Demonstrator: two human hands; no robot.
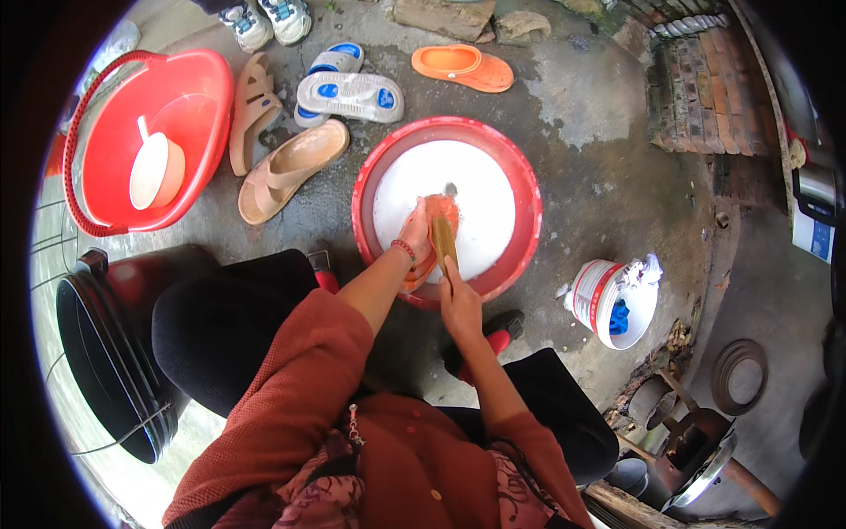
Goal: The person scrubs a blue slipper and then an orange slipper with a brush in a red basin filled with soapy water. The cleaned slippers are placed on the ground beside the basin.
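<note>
A round red plastic basin [533, 211] stands on the wet floor between my feet, with white suds [486, 178] covering the water. Over the suds my left hand [415, 228] grips an orange clog [418, 276], a red beaded bracelet on that wrist. My right hand [461, 305] holds a brush by its wooden back [445, 239], laid against the clog. The bristles are hidden underneath. A small dark spot shows in the foam just beyond the clog.
Another orange clog [462, 66], tan sandals [294, 168] and grey-blue slippers [350, 96] lie beyond the basin. At left, a red bucket [205, 125] holds a white dipper [158, 170]. A white pail [598, 297] lies tipped at right. Another person's sneakers [268, 23] stand at the top.
</note>
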